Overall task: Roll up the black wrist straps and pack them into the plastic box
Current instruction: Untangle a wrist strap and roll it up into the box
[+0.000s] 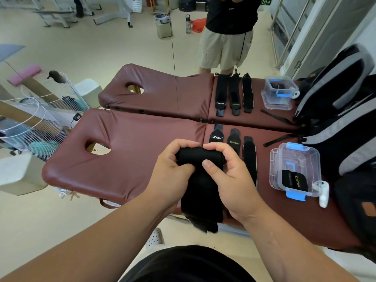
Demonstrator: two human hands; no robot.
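Head view: left grip (173, 171) and right grip (232, 178) pinch a half-rolled strap (200, 156); plastic box (274, 165) holds a rolled strap (293, 179).

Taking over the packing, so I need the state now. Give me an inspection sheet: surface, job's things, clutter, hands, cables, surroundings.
Surface: maroon padded massage table, pushed against a mirror.
Job's things: partly rolled black wrist strap; three flat straps lying on the table; open clear plastic box with one rolled strap inside.
Clutter: grey-black backpack; small white object beside the box.
Hands: left hand and right hand both grip the strap's rolled end.
Cables: black lead, apparently with a plug, on the floor at left.
Surroundings: white wire baskets at left.
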